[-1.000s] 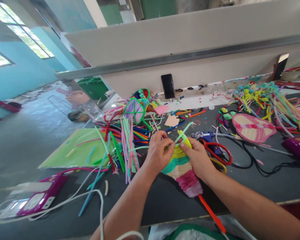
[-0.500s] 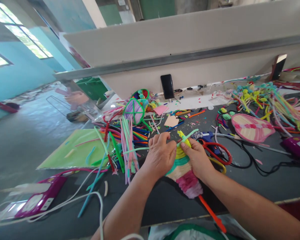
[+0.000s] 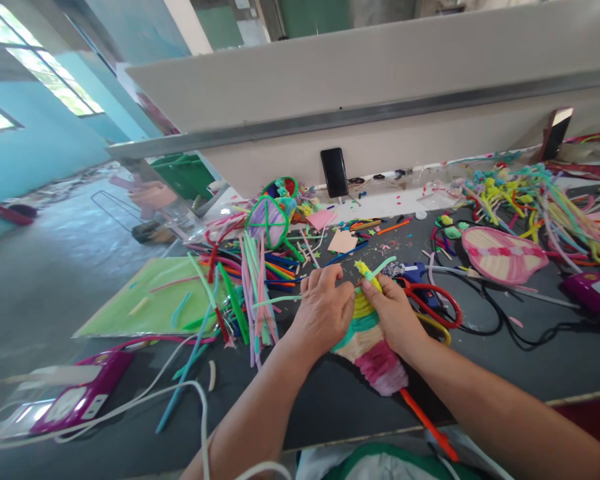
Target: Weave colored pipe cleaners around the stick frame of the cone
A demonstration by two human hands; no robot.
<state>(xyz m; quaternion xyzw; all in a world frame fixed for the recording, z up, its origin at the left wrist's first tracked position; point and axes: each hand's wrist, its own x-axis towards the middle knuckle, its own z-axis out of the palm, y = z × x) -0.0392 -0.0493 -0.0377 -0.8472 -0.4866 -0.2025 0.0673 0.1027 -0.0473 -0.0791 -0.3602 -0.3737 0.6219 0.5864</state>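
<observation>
A striped pipe-cleaner piece (image 3: 373,347), with yellow, teal, cream, magenta and lilac bands, is held tilted above the front of the table. My right hand (image 3: 394,317) grips its yellow end, thumb on top. From its lower end an orange stem (image 3: 433,427) runs toward my lap. Across the yellow tip lies a pale green pipe cleaner (image 3: 280,301), its ends sticking out on both sides. My left hand (image 3: 327,308) is closed around the left part of this pipe cleaner, close against the yellow end. The fingertips of the left hand are partly hidden.
Left of my hands lie a bundle of pipe cleaners (image 3: 254,293), a green sheet (image 3: 155,287) and a purple power strip (image 3: 87,393) with white cords. To the right are red-handled scissors (image 3: 455,313), a blue glue gun (image 3: 416,272) and a pink leaf-shaped piece (image 3: 505,253). A phone (image 3: 334,172) leans against the partition.
My left hand has shifted slightly to the right, and the left end of the pale green pipe cleaner has moved with it. The orange stem's lower end has swung a little rightward.
</observation>
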